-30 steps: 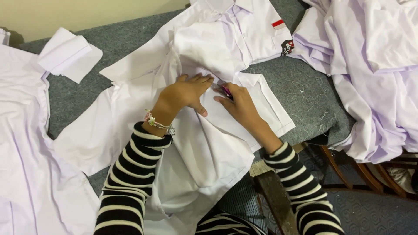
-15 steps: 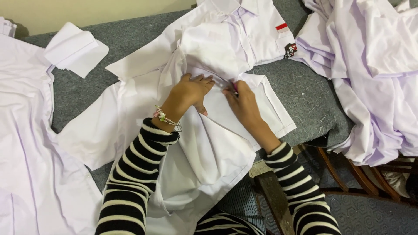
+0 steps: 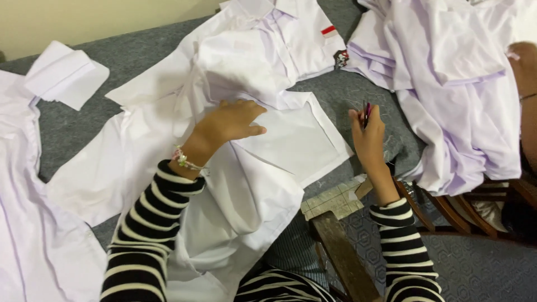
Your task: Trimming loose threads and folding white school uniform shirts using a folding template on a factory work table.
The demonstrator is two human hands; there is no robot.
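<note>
White shirt (image 3: 268, 168) under left hand (image 3: 232, 123), right hand (image 3: 368, 131) pinching snips (image 3: 366, 112)

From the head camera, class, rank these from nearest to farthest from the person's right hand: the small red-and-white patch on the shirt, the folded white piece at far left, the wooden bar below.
Measured from the right hand:
1. Wooden bar, just below the wrist, lower centre.
2. Red-and-white patch, up and slightly left, on the spread white shirt.
3. Folded white piece, far left on the grey surface.

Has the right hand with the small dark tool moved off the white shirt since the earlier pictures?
Yes. The right hand has swung right, off the white cotton shirt, and is now over the grey felt table.
</note>
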